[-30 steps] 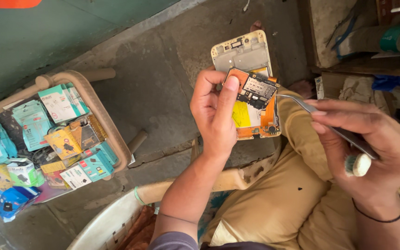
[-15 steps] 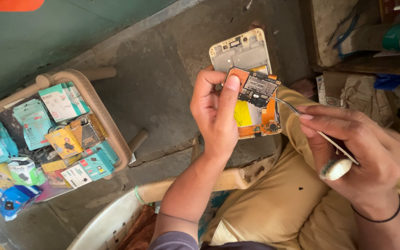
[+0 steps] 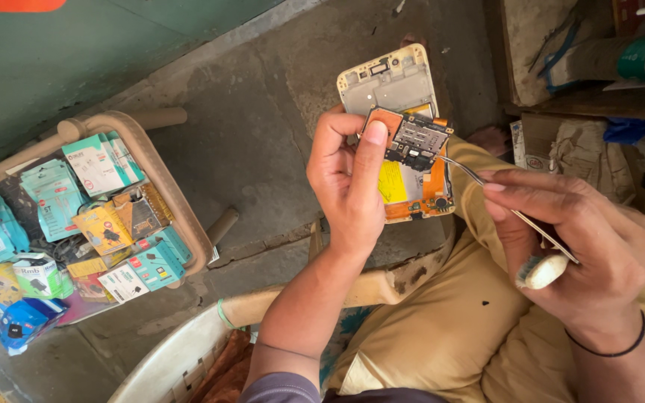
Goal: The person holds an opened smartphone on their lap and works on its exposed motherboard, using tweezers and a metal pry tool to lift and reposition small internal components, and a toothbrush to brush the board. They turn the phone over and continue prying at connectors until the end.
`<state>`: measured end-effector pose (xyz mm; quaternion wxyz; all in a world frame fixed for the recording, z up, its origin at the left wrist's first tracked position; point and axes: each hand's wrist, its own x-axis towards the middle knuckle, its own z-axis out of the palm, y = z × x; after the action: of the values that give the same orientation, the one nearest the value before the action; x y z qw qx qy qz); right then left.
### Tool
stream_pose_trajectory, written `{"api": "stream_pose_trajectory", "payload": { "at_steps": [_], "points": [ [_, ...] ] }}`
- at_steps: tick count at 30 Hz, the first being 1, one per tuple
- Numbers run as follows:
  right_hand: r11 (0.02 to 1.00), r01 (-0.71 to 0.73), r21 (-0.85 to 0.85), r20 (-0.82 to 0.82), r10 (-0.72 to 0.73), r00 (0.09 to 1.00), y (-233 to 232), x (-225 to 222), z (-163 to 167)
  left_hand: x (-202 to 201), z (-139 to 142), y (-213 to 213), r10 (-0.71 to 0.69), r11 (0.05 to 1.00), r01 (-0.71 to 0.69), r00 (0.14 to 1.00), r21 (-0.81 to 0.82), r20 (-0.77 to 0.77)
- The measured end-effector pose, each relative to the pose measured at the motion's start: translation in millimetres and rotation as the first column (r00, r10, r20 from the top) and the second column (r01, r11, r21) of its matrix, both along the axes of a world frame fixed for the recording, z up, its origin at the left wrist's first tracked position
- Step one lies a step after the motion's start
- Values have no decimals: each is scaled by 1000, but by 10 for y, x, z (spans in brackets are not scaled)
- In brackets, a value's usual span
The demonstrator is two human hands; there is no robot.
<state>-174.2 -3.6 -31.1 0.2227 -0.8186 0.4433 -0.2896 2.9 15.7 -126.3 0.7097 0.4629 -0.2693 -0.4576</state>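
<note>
My left hand point(image 3: 349, 179) grips an opened phone frame point(image 3: 390, 82), pale gold, held upright over my lap. Its thumb presses on a loosened circuit board point(image 3: 412, 138) that tilts away from the frame, above a yellow sticker and an orange strip point(image 3: 419, 209). My right hand point(image 3: 576, 239) pinches thin metal tweezers point(image 3: 472, 175) whose tip touches the board's right edge. The same hand also tucks a white-handled tool point(image 3: 543, 270) under its fingers. A dark band circles the right wrist.
A tray on a wooden-framed stool point(image 3: 166, 186) at the left holds several packaged phone accessories point(image 3: 91, 216). A white basket rim point(image 3: 181, 351) sits below. Wooden boxes and cardboard point(image 3: 561, 67) stand at the upper right, over grey concrete floor point(image 3: 263, 97).
The circuit board has lifted and tilted further off the phone frame. My right hand has shifted down and left, with the tweezers now at the board's edge.
</note>
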Motion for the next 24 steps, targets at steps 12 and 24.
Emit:
{"api": "stream_pose_trajectory", "payload": {
  "at_steps": [12, 24],
  "points": [
    [1000, 2, -29, 4, -2, 1000, 10, -1, -31, 0, 7, 1, 1, 1000, -1, 1000, -20, 3],
    [1000, 19, 11, 32, -19, 999, 22, -14, -28, -11, -2, 5, -2, 1000, 2, 1000, -19, -15]
  ]
}}
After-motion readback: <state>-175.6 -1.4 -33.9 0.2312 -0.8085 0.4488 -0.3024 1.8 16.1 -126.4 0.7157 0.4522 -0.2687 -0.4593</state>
